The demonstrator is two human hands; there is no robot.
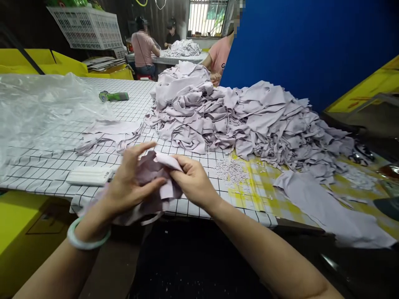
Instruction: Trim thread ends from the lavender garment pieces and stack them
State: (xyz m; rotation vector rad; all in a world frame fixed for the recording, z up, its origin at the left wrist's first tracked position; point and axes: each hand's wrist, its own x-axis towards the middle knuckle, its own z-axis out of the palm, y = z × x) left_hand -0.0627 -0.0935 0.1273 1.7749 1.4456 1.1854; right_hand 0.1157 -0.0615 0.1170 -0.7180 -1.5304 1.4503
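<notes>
Checked tablecloth [140, 93] below, cloth-handling in hand: right hand [196, 180] pinching lilac fabric [167, 190], left hand [124, 182] spread against it, a firmer hold needing those fingers closed.

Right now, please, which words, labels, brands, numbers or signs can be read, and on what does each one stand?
"G": on the pink shirt behind the cloth pile; any further letters are hidden.
Red marks on the yellow board, right: too blurred.
Nothing else is readable.
</notes>
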